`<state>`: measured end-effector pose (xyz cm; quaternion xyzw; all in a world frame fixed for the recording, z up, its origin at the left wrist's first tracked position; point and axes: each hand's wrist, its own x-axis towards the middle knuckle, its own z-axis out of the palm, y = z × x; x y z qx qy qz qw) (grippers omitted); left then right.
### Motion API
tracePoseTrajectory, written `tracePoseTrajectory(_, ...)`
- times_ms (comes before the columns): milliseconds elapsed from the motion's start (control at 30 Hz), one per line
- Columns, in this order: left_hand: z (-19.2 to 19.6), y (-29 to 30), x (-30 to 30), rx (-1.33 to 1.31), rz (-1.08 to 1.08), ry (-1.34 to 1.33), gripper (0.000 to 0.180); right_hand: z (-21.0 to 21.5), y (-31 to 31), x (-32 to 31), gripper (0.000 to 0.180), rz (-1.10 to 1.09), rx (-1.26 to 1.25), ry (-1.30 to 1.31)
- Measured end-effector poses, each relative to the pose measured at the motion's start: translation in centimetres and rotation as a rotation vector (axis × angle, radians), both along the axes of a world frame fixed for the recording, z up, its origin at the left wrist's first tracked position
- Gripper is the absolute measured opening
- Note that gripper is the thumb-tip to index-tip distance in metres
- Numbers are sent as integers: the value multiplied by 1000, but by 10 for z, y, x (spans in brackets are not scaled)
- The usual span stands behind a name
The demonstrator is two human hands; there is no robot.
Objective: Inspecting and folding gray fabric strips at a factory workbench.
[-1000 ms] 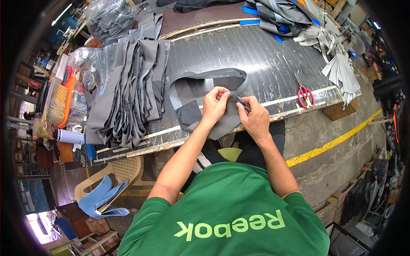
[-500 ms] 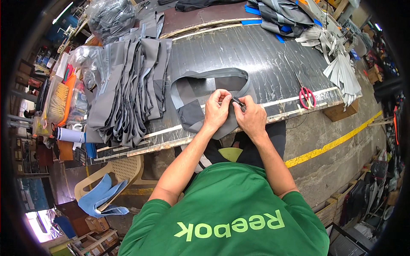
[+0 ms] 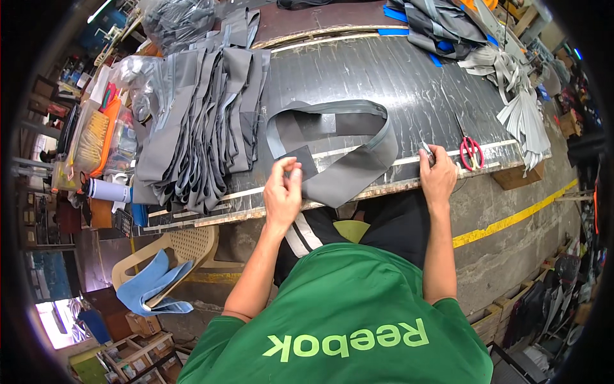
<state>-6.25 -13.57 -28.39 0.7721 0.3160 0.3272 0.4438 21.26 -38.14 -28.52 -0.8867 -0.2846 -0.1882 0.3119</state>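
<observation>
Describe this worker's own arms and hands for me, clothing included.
The left hand and right hand wear no gloves; I can make out no watch. The forearms are uncovered. Green short sleeves cover the upper arms, part of a green shirt with lighter green lettering.

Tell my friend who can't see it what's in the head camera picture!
A person's left hand is by a looped gray band on a black table; the right hand holds a small tool. Many gray strips are heaped to the left, and red-handled scissors lie to the right.
</observation>
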Motion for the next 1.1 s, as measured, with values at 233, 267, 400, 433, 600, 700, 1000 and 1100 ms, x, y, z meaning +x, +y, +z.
tracePoseTrajectory(233, -13, -31, -23, 131, -181, 223, 47, 2, 19, -8, 23, -2, -105, -230)
tracePoseTrajectory(267, -15, -33, -24, 129, -172, 228, 47, 15, 32, -21, 23, 70, -9, -276)
tracePoseTrajectory(400, -15, -35, -28, 139, -145, 167, 42, 33, 98, -81, 14, 667, 92, -46)
tracePoseTrajectory(433, -11, -36, -28, 124, -146, 159, 38, 19, 114, -90, 13, 688, 57, -52)
tracePoseTrajectory(600, -11, -12, -36, 331, 35, 110, 24, -37, 155, -96, 6, 629, -97, 7)
tracePoseTrajectory(700, -16, 13, -44, 366, 214, 353, 31, -25, 153, -99, 8, 626, -17, 76)
tracePoseTrajectory(1000, -31, 40, -53, 395, 73, 310, 11, 98, 42, -48, 33, 189, 281, 433)
tracePoseTrajectory(1100, -26, 41, -55, 372, 150, 234, 7, 88, -35, 15, 38, -222, 67, 139)
